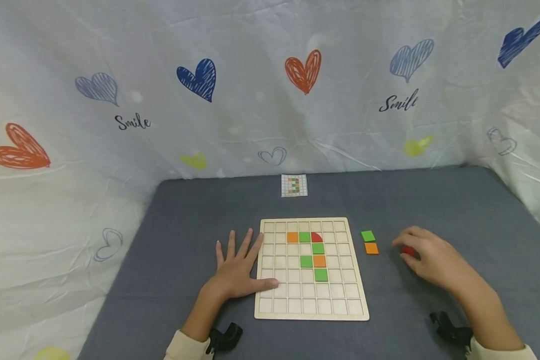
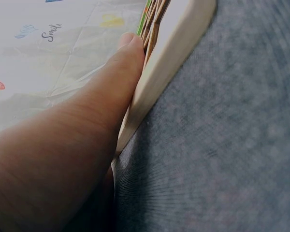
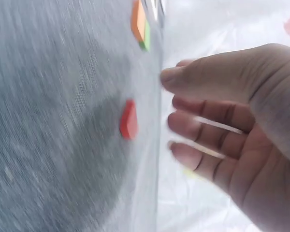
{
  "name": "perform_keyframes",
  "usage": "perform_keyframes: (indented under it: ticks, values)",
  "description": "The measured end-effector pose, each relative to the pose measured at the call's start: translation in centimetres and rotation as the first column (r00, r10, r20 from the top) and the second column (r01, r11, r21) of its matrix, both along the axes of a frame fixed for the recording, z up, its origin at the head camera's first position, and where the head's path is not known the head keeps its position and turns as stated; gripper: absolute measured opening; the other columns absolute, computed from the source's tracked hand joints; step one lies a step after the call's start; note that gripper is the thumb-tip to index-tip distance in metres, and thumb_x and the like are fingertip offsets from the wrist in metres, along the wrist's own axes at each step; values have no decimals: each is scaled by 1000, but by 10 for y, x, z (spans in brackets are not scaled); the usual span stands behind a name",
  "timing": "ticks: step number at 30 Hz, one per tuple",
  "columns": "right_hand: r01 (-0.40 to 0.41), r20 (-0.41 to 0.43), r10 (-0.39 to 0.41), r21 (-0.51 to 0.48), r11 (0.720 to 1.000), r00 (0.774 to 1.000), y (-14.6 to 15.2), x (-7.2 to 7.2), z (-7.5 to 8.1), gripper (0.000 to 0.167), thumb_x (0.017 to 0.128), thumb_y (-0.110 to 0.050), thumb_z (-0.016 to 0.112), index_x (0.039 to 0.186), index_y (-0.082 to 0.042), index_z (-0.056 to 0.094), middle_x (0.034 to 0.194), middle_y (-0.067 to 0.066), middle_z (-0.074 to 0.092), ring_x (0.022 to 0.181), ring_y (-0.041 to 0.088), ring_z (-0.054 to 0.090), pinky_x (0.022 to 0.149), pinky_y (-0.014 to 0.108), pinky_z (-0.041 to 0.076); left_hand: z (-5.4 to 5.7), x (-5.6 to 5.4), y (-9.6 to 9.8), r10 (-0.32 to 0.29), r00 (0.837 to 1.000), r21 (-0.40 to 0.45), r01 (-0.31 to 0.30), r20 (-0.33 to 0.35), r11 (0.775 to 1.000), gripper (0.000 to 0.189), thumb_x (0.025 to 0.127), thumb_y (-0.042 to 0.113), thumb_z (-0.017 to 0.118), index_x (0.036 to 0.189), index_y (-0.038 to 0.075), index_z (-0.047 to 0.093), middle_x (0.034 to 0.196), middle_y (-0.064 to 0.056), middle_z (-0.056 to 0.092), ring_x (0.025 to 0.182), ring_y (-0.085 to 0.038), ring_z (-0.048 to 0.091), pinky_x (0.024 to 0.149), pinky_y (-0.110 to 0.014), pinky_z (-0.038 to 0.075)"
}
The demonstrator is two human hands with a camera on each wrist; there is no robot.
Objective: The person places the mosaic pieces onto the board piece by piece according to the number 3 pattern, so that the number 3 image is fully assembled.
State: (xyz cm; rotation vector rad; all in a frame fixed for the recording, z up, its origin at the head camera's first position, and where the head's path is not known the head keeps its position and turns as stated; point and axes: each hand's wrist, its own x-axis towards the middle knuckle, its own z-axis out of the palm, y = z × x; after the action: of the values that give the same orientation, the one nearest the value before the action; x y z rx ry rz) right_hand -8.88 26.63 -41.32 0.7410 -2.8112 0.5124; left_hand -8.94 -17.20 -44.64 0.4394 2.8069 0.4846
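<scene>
My left hand (image 1: 235,274) lies with fingers spread at the left edge of a wooden grid board (image 1: 292,302), its thumb resting on the frame. In the board's cells sit orange, green and red tiles, among them a red rounded tile (image 1: 316,237) in the upper part. Over the cloth to the right, my right hand (image 1: 432,255) hovers with loosely bent fingers above a loose red tile (image 3: 129,121). The right wrist view shows a gap between the fingertips and that tile, with nothing held.
A green tile (image 1: 368,236) and an orange tile (image 1: 371,248) lie between the board and my right hand. Behind the board, a small printed pattern card (image 1: 294,185) lies on the grey cloth (image 1: 207,215). A white curtain (image 1: 252,115) with hearts hangs behind the table.
</scene>
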Motion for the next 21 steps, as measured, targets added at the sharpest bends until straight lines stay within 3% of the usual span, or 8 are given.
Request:
perform_keyframes:
  ticks: [8, 15, 21]
  values:
    - [75, 184, -93, 102, 992, 979, 14, -3, -5, 32, 74, 4, 84, 104, 3, 73, 103, 19, 64, 95, 40, 63, 77, 57, 51, -12, -3, -4, -1, 1000, -24, 1, -11, 1000, 118, 72, 93, 49, 162, 34, 1, 167, 1, -9, 147, -40, -23, 106, -66, -22]
    - [64, 184, -78, 82, 995, 980, 13, -4, -7, 29, 72, 7, 84, 99, 4, 74, 95, 11, 65, 76, 22, 61, 68, 46, 53, -10, -3, -4, 5, 1000, -15, -5, -4, 1000, 118, 71, 95, 47, 161, 36, 0, 166, 2, -10, 147, -38, -23, 106, -65, -23]
    - [59, 185, -75, 90, 994, 980, 13, -3, -6, 25, 72, 5, 84, 95, 1, 74, 93, 8, 65, 73, 17, 57, 65, 43, 51, -7, -2, -3, -5, 1000, -5, 5, -11, 1000, 117, 73, 91, 52, 163, 32, 5, 168, -3, -4, 147, -42, -20, 106, -67, -21]
